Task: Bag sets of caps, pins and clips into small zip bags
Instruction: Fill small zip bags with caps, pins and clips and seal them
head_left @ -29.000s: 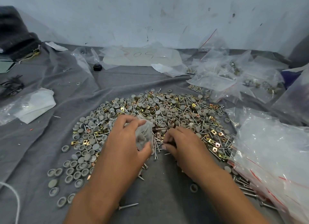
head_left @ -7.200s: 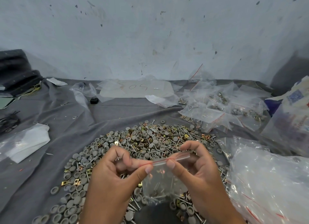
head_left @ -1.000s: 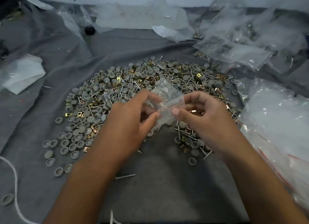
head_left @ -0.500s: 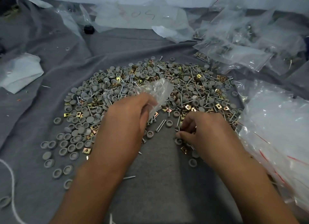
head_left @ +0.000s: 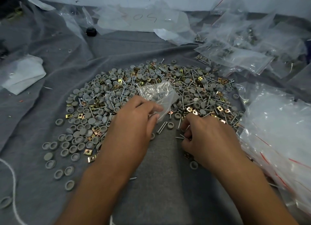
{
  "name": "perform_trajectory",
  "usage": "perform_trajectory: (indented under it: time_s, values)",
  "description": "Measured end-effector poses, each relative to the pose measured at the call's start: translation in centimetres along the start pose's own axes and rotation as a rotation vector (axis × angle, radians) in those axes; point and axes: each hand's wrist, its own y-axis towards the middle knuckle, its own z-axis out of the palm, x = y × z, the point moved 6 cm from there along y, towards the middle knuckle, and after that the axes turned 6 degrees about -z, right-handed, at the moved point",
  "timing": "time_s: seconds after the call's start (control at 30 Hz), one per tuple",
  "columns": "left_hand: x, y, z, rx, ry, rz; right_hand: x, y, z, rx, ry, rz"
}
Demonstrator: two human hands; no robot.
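Right now we are gripping a small zip bag (head_left: pixel 158 97) with our left hand (head_left: pixel 134 117), thumb and fingers pinching its lower edge; a few pins are showing through the plastic. Our right hand (head_left: pixel 207 137) is curling its fingers around a couple of pins (head_left: pixel 180 137) at the near edge of the heap (head_left: pixel 151 83). That heap of grey caps, brass clips and pins is lying just beyond both hands on the grey cloth (head_left: pixel 151 191). One loose pin (head_left: pixel 161 127) and a cap (head_left: pixel 170 125) are sitting between the hands. Filled bags (head_left: pixel 235 56) are piling up beyond the right hand, and empty bags (head_left: pixel 277 132) are lying just to its right.
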Motion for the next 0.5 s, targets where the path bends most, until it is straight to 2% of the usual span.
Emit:
perform_trajectory:
  time_s: [0.13, 0.23, 0.37, 0.5]
  values:
    - [0.0, 0.1, -0.2, -0.008, -0.038, -0.021, -0.1, 0.2, 0.4, -0.004, 0.066, -0.056]
    - [-0.1, 0.1, -0.3, -0.011, -0.042, -0.028, -0.8, 0.2, 0.8, -0.005, 0.311, -0.055]
    - [-0.3, 0.0, -0.4, -0.015, -0.02, -0.029, -2.2, 0.3, -0.2, -0.152, 0.639, -0.023]
    - [-0.5, -0.1, -0.5, -0.034, -0.021, -0.034, -2.9, 0.3, -1.4, -0.247, 0.856, -0.011]
